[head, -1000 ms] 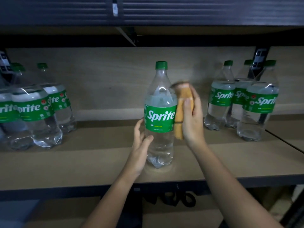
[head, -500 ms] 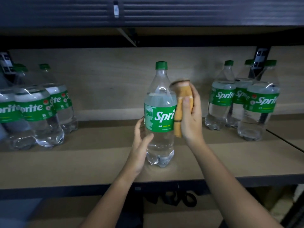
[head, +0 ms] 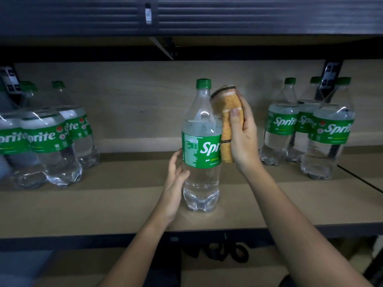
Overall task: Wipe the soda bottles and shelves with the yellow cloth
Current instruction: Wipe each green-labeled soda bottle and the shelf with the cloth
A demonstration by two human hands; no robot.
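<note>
A clear Sprite bottle (head: 202, 146) with a green cap and label stands upright at the middle of the wooden shelf (head: 116, 206). My right hand (head: 243, 133) grips the folded yellow cloth (head: 228, 125) and presses it against the bottle's right side, from the shoulder down to the label. My left hand (head: 176, 183) rests its fingers on the bottle's lower left side, thumb in front. The label's text faces right, half turned away.
Several Sprite bottles (head: 51, 139) cluster at the left of the shelf, three more bottles (head: 329, 131) at the right. A dark upper shelf (head: 186, 15) overhangs close above. A lower shelf with a black object (head: 221, 251) lies below.
The bottle has turned about its own axis, so its label text has moved to the right. The cloth has shifted slightly up along the bottle's side.
</note>
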